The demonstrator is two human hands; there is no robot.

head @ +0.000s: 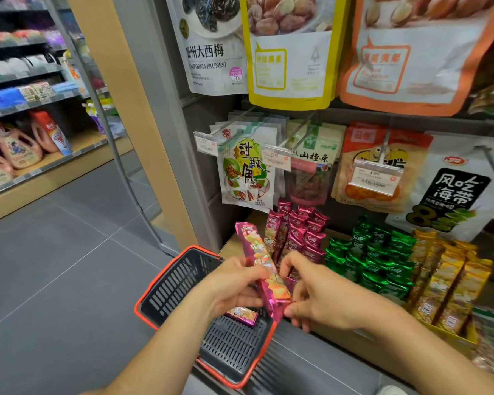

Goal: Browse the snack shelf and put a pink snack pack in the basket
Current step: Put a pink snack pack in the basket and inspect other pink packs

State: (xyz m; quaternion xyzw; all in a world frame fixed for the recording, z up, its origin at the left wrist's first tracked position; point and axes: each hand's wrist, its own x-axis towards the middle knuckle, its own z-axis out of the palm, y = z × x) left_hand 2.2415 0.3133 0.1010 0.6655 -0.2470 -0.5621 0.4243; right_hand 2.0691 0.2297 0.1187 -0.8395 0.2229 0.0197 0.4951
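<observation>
A long pink snack pack (pixel 258 252) is held up above the dark basket with an orange rim (pixel 166 283). My left hand (pixel 231 286) grips its middle from the left, and my right hand (pixel 317 295) pinches its lower end from the right. Another pink pack (pixel 241 314) lies inside the basket, partly hidden under my left hand. More pink packs (pixel 300 232) stand in a display box on the low shelf just behind my hands.
Green packs (pixel 374 260) and yellow packs (pixel 445 280) fill the shelf to the right. Hanging bags of dried fruit and seaweed (pixel 451 189) sit above on pegs with price tags. A grey floor aisle (pixel 54 266) opens left, with another shelf of bottles (pixel 12 149).
</observation>
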